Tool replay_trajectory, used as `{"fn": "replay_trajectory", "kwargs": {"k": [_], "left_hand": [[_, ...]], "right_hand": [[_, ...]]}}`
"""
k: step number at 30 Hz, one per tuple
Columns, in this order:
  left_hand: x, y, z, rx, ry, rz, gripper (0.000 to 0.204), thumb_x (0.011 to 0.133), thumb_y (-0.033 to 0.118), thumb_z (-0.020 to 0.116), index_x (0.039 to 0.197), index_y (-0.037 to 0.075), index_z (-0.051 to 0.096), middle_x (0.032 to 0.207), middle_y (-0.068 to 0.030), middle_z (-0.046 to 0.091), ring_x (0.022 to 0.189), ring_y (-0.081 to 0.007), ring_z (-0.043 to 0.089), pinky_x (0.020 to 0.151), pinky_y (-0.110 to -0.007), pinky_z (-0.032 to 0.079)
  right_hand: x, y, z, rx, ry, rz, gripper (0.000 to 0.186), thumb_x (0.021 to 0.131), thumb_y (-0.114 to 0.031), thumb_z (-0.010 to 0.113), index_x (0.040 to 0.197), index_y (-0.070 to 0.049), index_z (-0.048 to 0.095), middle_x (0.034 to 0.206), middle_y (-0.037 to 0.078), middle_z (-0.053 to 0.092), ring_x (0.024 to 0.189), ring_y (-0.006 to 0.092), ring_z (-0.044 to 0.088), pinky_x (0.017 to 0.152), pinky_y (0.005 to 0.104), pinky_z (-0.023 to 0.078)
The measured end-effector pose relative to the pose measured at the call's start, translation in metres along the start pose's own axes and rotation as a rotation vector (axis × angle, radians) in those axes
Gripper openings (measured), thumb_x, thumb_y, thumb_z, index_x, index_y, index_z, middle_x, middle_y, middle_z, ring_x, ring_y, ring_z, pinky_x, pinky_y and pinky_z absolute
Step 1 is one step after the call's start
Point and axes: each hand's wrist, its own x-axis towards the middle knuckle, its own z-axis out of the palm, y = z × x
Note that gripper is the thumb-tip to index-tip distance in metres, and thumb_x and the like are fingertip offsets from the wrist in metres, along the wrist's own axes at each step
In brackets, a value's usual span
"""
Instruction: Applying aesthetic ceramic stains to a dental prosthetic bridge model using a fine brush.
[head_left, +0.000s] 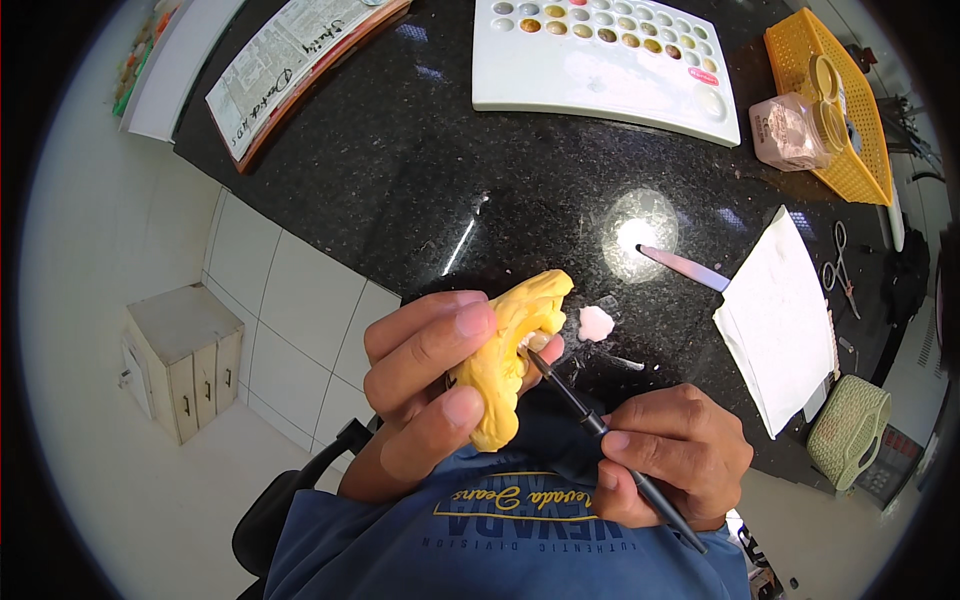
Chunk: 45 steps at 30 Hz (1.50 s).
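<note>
From where I stand, the black speckled counter (340, 190) takes up most of the work area, with a white paint palette (600, 90) at its far side, its wells filled with various shades. A yellow basket (866, 165) sits to the right of that, and nearer, a white sheet (780, 325) lies slanted. The left hand (420, 385) grips a lumpy yellow mould (490, 375) between thumb and fingers, holding it up in front of the person's shirt. The right hand (685, 450) pinches a slim black tool (572, 398) like a pen, its tip at the mould's inner side, by some small whitish pieces (538, 341); whether it touches them I can't tell. Just beyond the mould, a pale pink lump (595, 323) rests on the counter.
</note>
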Motion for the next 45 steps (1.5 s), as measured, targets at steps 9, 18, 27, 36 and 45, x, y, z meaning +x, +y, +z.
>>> {"fn": "replay_trajectory", "kwargs": {"k": [9, 18, 27, 36, 45], "left_hand": [[-0.001, 0.001, -0.001, 0.020, -0.018, 0.004, 0.082, 0.071, 0.019, 0.083, 0.128, 0.014, 0.025, 0.116, -0.0166, 0.047, 0.086, -0.0254, 0.059, 0.066, -0.027, 0.057], [-0.008, 0.002, -0.007, 0.032, -0.001, -0.066, 0.080, 0.071, 0.011, 0.080, 0.127, 0.009, 0.022, 0.117, -0.0236, 0.045, 0.090, -0.0301, 0.057, 0.074, -0.035, 0.060], [0.004, 0.013, 0.000, -0.112, -0.009, -0.028, 0.078, 0.069, 0.009, 0.083, 0.127, 0.010, 0.030, 0.115, -0.0198, 0.051, 0.088, -0.0259, 0.059, 0.066, -0.028, 0.057], [0.016, 0.034, -0.001, -0.274, -0.156, -0.004, 0.088, 0.065, 0.006, 0.085, 0.132, 0.010, 0.028, 0.118, -0.0242, 0.050, 0.095, -0.0272, 0.060, 0.074, -0.032, 0.058], [0.027, 0.052, 0.005, -0.224, -0.162, 0.045, 0.080, 0.067, 0.013, 0.085, 0.127, 0.010, 0.033, 0.117, -0.0206, 0.053, 0.094, -0.0236, 0.062, 0.075, -0.029, 0.055]], "right_hand": [[-0.001, 0.002, -0.001, 0.013, -0.002, -0.007, 0.014, 0.071, -0.005, 0.073, 0.083, 0.001, 0.068, 0.074, 0.014, 0.065, 0.061, 0.0206, 0.065, 0.051, 0.0272, 0.055], [-0.021, 0.004, -0.040, -0.170, 0.300, 0.023, 0.030, 0.094, -0.028, 0.055, 0.107, -0.002, 0.060, 0.091, 0.020, 0.064, 0.068, 0.0263, 0.066, 0.061, 0.0331, 0.055], [0.003, 0.010, -0.066, -0.822, 0.064, 0.181, 0.050, 0.063, -0.025, 0.084, 0.104, -0.003, 0.066, 0.094, 0.013, 0.059, 0.083, 0.0256, 0.060, 0.069, 0.0336, 0.047], [-0.002, 0.013, -0.066, -0.916, 0.256, 0.041, 0.022, 0.070, 0.000, 0.073, 0.091, -0.006, 0.070, 0.077, 0.008, 0.059, 0.065, 0.0203, 0.055, 0.054, 0.0309, 0.042], [-0.020, -0.028, -0.055, -0.693, 0.099, -0.207, 0.036, 0.061, -0.004, 0.070, 0.096, -0.008, 0.072, 0.077, 0.006, 0.059, 0.065, 0.0163, 0.055, 0.055, 0.0254, 0.043]]}}
